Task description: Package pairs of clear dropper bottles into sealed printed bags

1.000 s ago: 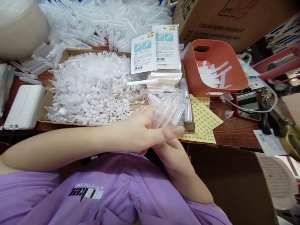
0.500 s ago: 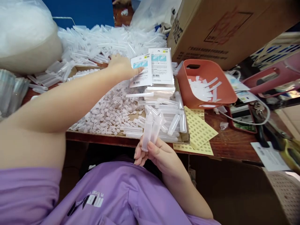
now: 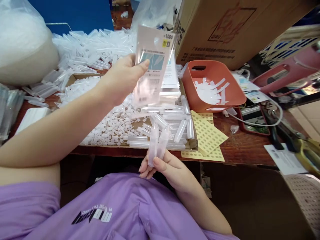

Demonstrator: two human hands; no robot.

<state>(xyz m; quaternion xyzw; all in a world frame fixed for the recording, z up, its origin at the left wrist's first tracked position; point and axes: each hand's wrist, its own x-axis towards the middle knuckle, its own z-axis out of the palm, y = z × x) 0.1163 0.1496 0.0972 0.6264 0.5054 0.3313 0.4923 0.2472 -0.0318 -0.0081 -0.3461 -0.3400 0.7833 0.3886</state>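
My left hand (image 3: 127, 75) is closed on a clear plastic packet (image 3: 152, 66) with a printed card, thumb on its front, held up above the tray. Behind it, partly hidden, lies a stack of like packets (image 3: 170, 83). Low in front of my body, my right hand (image 3: 166, 166) pinches two translucent plastic tubes (image 3: 153, 146) with pointed tops, side by side and upright. Just beyond these tubes, more clear tubes (image 3: 180, 130) lie in the shallow cardboard tray (image 3: 193, 145), beside a heap of small white plastic caps (image 3: 110, 128).
A large pile of clear tubes (image 3: 85, 50) spreads at the back. To the right stand an orange basket (image 3: 225, 103) of white strips and a big cardboard box (image 3: 220, 33). Yellow sticker sheets (image 3: 207, 133), scissors (image 3: 307, 150) and a phone (image 3: 253, 120) lie along the right side.
My left hand has lifted a packet off the stack and brought it up and closer. My right hand still holds the two tubes in about the same place. The view has shifted slightly.
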